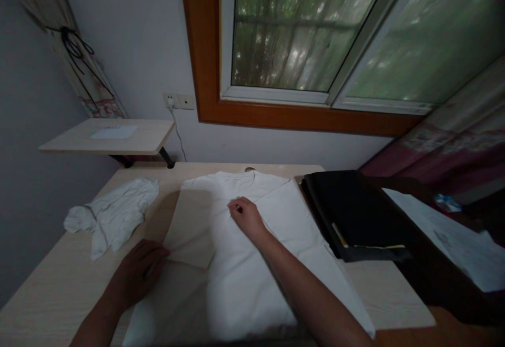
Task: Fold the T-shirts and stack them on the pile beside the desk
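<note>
A white T-shirt (240, 263) lies spread on the light wooden table, its neckline toward the wall. One sleeve (193, 226) is laid out flat on the left side. At that sleeve's outer edge, my left hand (138, 270) is closed, with its fingertips pinching the cloth. My right hand (248, 218) rests over the chest just below the collar, its fingers curled together. A small dark spot with a pale bit shows between those fingers; what it is, I cannot make out. My right forearm crosses the shirt's lower right part.
A crumpled white cloth (118, 215) lies at the table's left. Folded black fabric (351, 210) sits on the right. A raised shelf (150, 139) bearing a paper stands at the back left, near a wall socket (177, 100) with a cable. The table's edge (406, 326) is at right.
</note>
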A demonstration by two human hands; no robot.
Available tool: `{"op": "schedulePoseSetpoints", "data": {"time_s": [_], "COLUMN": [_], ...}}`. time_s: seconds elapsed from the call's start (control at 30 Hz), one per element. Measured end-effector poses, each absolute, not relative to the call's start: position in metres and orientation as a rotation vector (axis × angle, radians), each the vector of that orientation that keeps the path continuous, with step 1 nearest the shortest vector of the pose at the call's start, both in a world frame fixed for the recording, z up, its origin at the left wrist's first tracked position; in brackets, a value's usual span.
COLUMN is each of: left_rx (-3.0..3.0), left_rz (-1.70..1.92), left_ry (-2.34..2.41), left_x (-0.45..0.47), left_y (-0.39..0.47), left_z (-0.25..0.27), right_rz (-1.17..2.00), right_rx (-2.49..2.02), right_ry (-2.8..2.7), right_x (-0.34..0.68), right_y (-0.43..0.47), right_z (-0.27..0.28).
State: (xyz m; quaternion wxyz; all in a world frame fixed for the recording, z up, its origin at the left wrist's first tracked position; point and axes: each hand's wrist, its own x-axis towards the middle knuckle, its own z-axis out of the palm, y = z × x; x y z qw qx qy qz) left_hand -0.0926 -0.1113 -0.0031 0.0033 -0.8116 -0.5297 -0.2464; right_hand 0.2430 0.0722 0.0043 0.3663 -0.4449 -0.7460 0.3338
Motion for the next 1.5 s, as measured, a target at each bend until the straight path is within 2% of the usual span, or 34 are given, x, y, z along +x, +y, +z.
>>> {"op": "schedulePoseSetpoints", "data": {"time_s": [0.17, 0.33, 0.53, 0.77, 1.17, 1.5], "left_rx": [-2.508, -2.518, -2.296, -2.114, -2.070, -2.127], "left_rz": [-0.682, -0.560, -0.421, -0.380, -0.311, -0.457], "left_ry": [-1.626, -1.612, -1.880, -2.002, -2.175, -1.904], "left_x": [-0.088, -0.047, -0.006, -0.016, -0.020, 0.007], "left_y": [-0.093, -0.040, 0.036, 0.088, 0.102, 0.068], "left_z": [0.001, 0.014, -0.008, -0.024, -0.010, -0.012], "right_rz": [0.655, 0.457, 0.393, 0.337, 0.276, 0.265], "right_rx": [-1.134, -1.144, -1.180, -1.220, -1.257, -1.252], "right_ry": [-2.027, -2.098, -2.163, -2.180, -2.215, -2.224], "right_x": [0.244, 0.243, 0.245, 0.246, 0.248, 0.247], "right_y": [0.061, 0.055, 0.054, 0.052, 0.049, 0.049], "right_z": [0.002, 0.002, 0.003, 0.005, 0.007, 0.008]}}
